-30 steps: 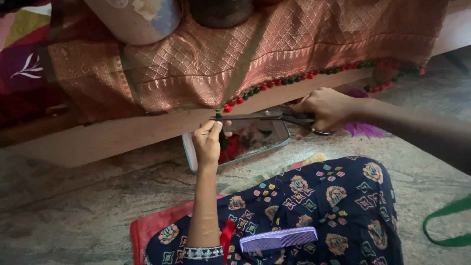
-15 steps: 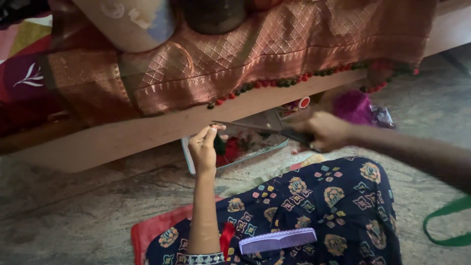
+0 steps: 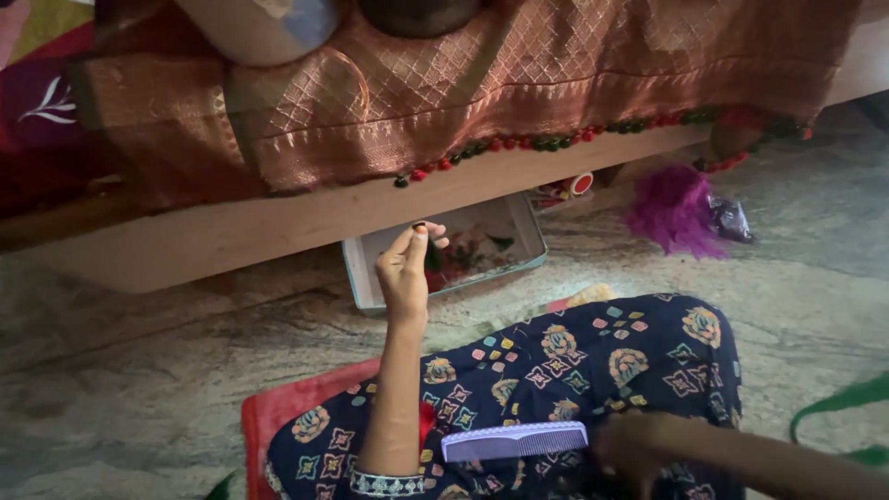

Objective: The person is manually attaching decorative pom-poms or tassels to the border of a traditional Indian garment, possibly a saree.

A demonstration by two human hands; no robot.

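My left hand (image 3: 406, 268) is raised in front of a shallow tray (image 3: 363, 282), thumb and forefinger pinched on a small dark tuft (image 3: 419, 227). Just above hangs an orange woven cloth (image 3: 519, 83) whose lower edge carries a row of red and green tassels (image 3: 519, 143), draped over a wooden ledge (image 3: 278, 227). My right hand (image 3: 630, 452) is low over my lap, blurred, beside the right end of a purple comb (image 3: 514, 441). I cannot make out what it holds. No scissors show.
The tray holds red and green thread scraps (image 3: 468, 255). A purple thread bundle (image 3: 671, 208) lies on the stone floor at right, a green strap (image 3: 847, 398) at the far right. A pale pot (image 3: 264, 28) and a dark pot (image 3: 417, 14) stand on the cloth.
My right hand, which held scissors at the tassel edge, has pulled back and down to my lap; the scissors are out of sight. My left hand keeps its pinch and has risen slightly.
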